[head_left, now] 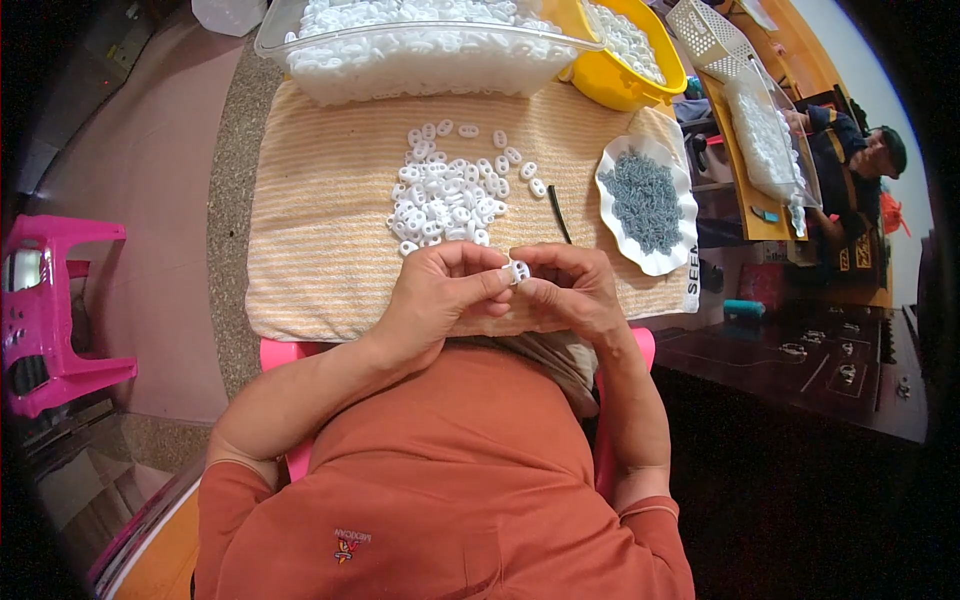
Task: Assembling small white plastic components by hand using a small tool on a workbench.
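Close to the towel's near edge, my left hand and my right hand meet fingertip to fingertip. Both are closed in a pinch on one small white two-holed plastic piece; its dark holes show between the fingers. Just beyond my left hand lies a pile of white oval two-holed pieces, with several scattered along its far and right sides. A thin black rod rests past my right hand. Further right, a white wavy-rimmed plate bears a heap of tiny grey spring-like parts.
A striped towel covers the table. Behind the pile stand a clear bin of white pieces and a yellow basin. A pink stool is at left. Another person sits at right beside a second clear bin.
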`<state>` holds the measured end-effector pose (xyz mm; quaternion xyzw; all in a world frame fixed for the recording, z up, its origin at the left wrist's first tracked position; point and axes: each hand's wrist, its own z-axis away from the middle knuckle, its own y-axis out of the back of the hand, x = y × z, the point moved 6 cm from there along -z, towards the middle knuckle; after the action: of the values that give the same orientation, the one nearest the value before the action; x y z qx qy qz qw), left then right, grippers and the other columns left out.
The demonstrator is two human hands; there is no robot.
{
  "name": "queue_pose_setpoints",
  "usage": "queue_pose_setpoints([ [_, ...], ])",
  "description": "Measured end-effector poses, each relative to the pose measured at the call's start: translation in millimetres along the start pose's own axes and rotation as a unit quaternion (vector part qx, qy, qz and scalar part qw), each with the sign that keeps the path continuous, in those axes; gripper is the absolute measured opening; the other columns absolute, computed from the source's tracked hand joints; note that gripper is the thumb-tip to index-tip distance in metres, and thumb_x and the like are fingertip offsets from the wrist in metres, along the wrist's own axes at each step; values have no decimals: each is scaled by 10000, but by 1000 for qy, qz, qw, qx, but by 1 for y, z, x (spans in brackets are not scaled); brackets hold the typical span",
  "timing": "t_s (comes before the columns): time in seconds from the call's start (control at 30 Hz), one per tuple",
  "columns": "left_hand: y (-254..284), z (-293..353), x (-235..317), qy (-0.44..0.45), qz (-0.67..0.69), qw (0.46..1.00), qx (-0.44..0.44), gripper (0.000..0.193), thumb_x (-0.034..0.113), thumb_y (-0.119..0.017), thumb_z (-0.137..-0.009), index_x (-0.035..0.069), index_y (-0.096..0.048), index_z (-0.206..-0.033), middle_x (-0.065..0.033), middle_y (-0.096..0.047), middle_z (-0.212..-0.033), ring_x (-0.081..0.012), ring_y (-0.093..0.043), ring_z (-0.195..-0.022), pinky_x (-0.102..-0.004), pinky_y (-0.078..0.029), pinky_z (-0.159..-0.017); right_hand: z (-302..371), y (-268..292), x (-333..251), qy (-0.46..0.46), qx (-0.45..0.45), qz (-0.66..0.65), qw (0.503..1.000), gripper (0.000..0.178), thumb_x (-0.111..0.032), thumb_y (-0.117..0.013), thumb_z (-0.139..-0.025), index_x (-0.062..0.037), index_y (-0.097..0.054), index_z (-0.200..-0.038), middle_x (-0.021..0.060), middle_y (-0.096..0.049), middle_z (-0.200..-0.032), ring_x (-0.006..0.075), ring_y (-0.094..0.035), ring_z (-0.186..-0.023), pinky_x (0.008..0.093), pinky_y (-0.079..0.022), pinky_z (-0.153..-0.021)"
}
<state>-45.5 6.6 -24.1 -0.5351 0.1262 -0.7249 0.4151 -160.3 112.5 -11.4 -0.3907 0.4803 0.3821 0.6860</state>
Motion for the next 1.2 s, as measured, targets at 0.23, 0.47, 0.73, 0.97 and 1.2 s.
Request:
queue_pose_setpoints([
  [0.23,-1,2,0,16,9,1000,-2,154,75,-671,-876,-3,-631,-1002,-57,-659,-844,-104,-640,-722,-220,-558,-664,2,-8,-9,-10,7,-34,999,272,24,-638,-864,53,-607,-1133,127,-690,-985,171,-678,-871,283,-555,-770],
  [0.47,-1,1,-2,15,13,1000,-9,160,89,-673,-880,-5,-630,-1002,-56,-657,-854,-101,-638,-727,-219,-564,-670,3,-11,-8,-17,27,-70,997,321,-43,-691,-855,18,-623,-1162,35,-678,-895,55,-601,-716,189,-475,-568],
  [0.73,-2,2,-2,30,36,999,-16,146,92,-681,-875,20,-625,-989,-45,-654,-865,-93,-636,-751,-225,-576,-682,6,-16,-13,-25,20,-124,992,319,-40,-686,-856,25,-619,-1161,53,-686,-964,78,-627,-796,199,-502,-627],
  [0.97,-6,2,-3,40,52,997,-46,151,128,-666,-894,38,-592,-990,-39,-647,-865,-100,-640,-764,-243,-586,-693,2,-13,-8,54,-3,-122,991,309,-49,-683,-862,33,-619,-1152,81,-635,-1020,102,-618,-831,205,-497,-691],
  [1.2,-9,4,-2,36,65,994,-86,137,145,-666,-898,52,-570,-925,-46,-642,-844,-121,-644,-762,-251,-575,-699,4,-18,-16,96,-17,-99,990,291,-52,-693,-852,44,-636,-1121,123,-543,-1136,128,-593,-890,227,-491,-742],
])
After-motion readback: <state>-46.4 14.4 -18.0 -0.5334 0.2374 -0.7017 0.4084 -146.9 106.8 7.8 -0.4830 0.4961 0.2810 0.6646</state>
